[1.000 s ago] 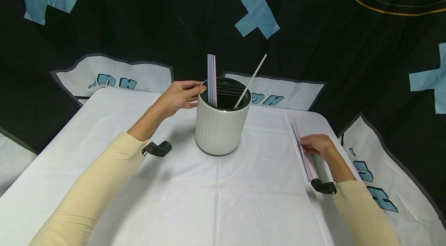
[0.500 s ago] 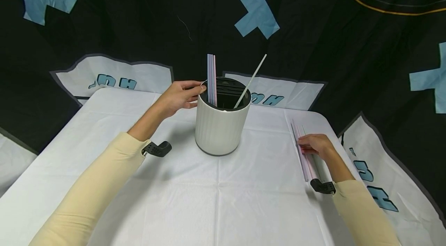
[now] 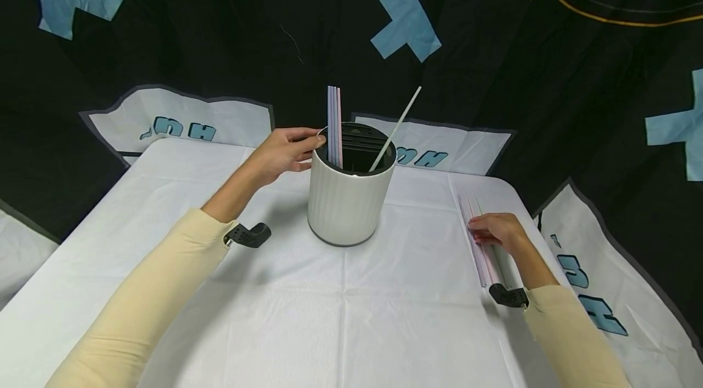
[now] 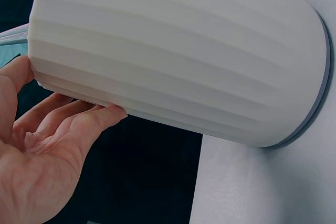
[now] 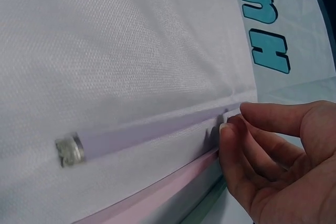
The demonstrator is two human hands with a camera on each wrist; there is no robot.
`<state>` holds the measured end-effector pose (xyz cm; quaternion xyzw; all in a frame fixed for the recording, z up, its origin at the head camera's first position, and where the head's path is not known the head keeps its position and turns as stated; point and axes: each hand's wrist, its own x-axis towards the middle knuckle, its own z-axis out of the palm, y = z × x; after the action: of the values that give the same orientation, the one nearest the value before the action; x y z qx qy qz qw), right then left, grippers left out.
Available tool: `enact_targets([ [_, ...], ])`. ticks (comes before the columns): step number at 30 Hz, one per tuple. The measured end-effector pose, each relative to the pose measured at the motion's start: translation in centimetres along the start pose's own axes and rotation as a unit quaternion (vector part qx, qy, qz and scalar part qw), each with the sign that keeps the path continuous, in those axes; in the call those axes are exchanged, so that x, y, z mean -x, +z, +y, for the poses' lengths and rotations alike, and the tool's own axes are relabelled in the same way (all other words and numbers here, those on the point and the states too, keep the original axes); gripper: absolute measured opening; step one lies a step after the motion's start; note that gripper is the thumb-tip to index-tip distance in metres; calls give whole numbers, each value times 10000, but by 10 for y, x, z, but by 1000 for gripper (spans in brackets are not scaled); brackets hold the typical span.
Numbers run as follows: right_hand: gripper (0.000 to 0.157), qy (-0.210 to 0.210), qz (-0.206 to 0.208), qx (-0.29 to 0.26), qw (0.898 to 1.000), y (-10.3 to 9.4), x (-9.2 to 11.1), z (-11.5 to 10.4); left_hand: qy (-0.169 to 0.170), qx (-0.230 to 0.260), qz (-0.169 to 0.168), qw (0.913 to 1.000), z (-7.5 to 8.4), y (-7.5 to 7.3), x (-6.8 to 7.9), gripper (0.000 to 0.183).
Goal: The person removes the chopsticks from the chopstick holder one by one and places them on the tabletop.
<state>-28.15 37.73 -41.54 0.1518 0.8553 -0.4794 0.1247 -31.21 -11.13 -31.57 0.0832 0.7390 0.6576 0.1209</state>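
The left hand (image 3: 285, 150) holds the rim of the white, ribbed, round bin (image 3: 346, 211). Upright purple and pink thin sticks (image 3: 334, 125) stand at the left of its opening; one pale, thin stick (image 3: 396, 127) leans right. To the bin's right, the right hand (image 3: 497, 229) has shifted slightly nearer it; the bin's contents are unchanged, so nothing has been added. Its fingertips are narrow around a long purple tube (image 5: 136, 137); I cannot tell whether they grip. Pink (image 5: 152, 190) and green tubes (image 5: 207, 200) lie alongside.

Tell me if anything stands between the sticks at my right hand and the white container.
No object shows between the sticks and the white container; the pale stick leaning rightward out of it could get slightly in the way.
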Motion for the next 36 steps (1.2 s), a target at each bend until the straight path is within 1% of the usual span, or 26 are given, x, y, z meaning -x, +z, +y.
enact_targets([
  [9,45,-113,109,19,9999,-1,4,-8,-30,82,45,10000,1,1,0,53],
  [12,46,-209,171,122,9996,1,7,-15,-59,62,42,10000,1,2,1,54],
  [15,46,-417,148,282,9986,4,12,-29,-82,46,27,10000,1,2,1,55],
  [19,46,-733,-10,335,9967,10,19,-57,-47,-16,21,10000,1,2,1,55],
  [23,48,-885,-189,219,9957,16,28,-91,-42,-23,31,10000,1,1,2,55],
  [27,49,-1081,-337,59,9935,25,42,-126,-80,29,30,10000,0,1,2,55],
  [32,45,-1440,-330,-471,9879,40,58,-166,-86,73,47,9999,0,0,2,54],
  [36,40,-1654,-329,-899,9816,54,68,-191,-57,42,21,10000,1,1,1,55],
])
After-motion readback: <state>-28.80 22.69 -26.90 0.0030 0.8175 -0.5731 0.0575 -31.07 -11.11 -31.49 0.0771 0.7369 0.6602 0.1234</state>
